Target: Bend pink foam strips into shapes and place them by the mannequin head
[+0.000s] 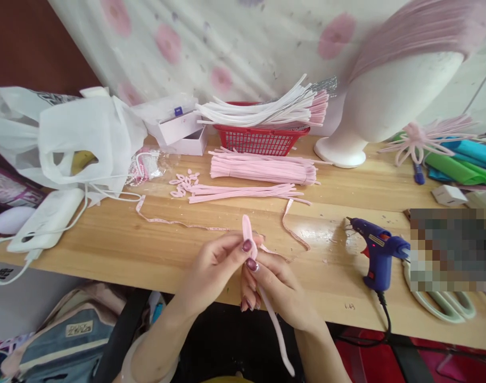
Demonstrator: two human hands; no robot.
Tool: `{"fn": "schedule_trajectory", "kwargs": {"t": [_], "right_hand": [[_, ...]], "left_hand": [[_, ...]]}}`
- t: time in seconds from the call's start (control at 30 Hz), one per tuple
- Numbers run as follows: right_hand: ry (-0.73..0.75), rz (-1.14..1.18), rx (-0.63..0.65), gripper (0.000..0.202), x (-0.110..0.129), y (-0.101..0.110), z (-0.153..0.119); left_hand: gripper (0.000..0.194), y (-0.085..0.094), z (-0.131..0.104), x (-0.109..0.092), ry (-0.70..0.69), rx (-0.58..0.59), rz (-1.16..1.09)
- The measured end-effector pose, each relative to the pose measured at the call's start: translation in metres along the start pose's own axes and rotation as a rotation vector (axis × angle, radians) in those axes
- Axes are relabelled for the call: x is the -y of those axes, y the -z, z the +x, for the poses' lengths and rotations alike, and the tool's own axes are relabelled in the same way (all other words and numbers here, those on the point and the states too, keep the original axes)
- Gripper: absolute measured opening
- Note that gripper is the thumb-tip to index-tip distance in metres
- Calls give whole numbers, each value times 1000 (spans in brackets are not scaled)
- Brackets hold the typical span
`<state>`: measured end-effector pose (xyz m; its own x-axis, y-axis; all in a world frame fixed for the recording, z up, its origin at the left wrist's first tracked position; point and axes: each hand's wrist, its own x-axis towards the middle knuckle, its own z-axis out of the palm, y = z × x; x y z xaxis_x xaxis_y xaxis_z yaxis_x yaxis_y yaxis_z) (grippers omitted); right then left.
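A pink pipe cleaner [275, 324] is bent over into a narrow loop at its top, and its long tail hangs down past the table's front edge. My left hand [214, 268] pinches the loop between thumb and fingers. Just to the right, my right hand [277, 284] closes on the same pipe cleaner below the loop. Behind the hands lies a thin pink measuring tape [179, 222], partly hidden by them. Farther back are a loose row of pink pipe cleaners [243, 192], a thick pink bundle [262, 167] and several small pink loops [182, 183].
A red basket [258, 139] holds white and pink pipe cleaners at the back. A blue glue gun [376, 250] and scissors [438, 298] lie to the right. A white foam head [386, 106] stands behind. White plastic bags [79, 127] and a white power bank [47, 221] with cables occupy the left.
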<state>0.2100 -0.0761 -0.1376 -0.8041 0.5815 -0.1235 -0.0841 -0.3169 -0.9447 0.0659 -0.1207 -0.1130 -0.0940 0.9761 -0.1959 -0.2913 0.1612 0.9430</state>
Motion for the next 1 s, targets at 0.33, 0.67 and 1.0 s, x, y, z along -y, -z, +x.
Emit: {"fn": "schedule_trajectory", "kwargs": {"t": [0.33, 0.67, 1.0], "right_hand": [[95, -181, -147, 49, 0, 3, -1], [97, -184, -153, 48, -3, 4, 3], [64, -363, -92, 37, 5, 8, 8]], "left_hand": [[28, -13, 1, 4, 14, -37, -101], [26, -15, 4, 4, 16, -121, -126], [28, 7, 13, 5, -26, -193, 26]]}}
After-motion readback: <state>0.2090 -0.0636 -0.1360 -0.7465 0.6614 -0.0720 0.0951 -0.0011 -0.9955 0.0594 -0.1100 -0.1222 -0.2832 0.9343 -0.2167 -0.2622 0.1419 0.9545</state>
